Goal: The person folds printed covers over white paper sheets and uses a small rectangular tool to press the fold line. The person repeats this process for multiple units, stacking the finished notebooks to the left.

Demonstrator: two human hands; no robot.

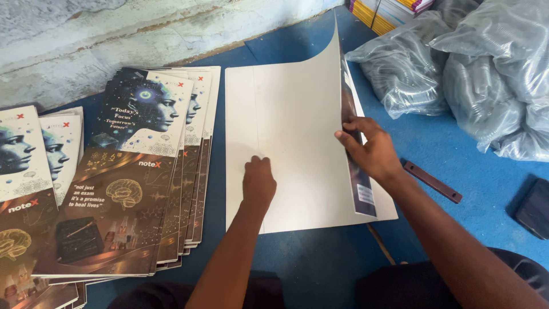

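Both forearms reach out from the bottom of the head view over the blue floor covering [457, 154], which carries everything here. My left hand [258, 182] is curled into a loose fist, holding nothing, knuckles pressed on the white inside face of the large cover sheet [286, 126], apparently to pin it flat. My right hand [372, 150] pinches the sheet's right part, fingers on its outer printed side, and lifts that part upright so it curves over toward the left, as if for a fold. The sheet lies near the middle of the blue surface, plain white inside, dark and printed outside. At the left edge sit fanned stacks of printed covers [148, 171] with a dark face design. Toward the far right corner lie clear plastic bags [457, 63]; a brown strip [432, 181] lies just beside my right wrist.
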